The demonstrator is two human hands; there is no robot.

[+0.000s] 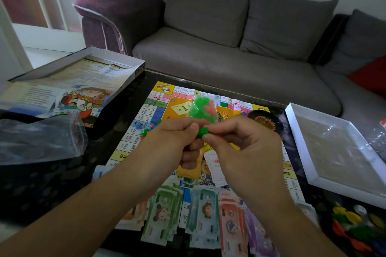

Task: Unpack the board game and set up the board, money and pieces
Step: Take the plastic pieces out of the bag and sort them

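Now both hands, left [177,137] and right [240,142], together, pinching the bag of green pieces [201,110] above the board [158,108].

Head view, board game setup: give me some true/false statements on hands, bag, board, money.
1. Both hands, left hand and right hand, hold the small clear plastic bag of green and red pieces. True.
2. The colourful paper game board is folded inside the box. False: it lies open on the dark table.
3. The paper play money lies in rows at the board's near edge. True.
4. The white box tray sits on the left. False: it is on the right.
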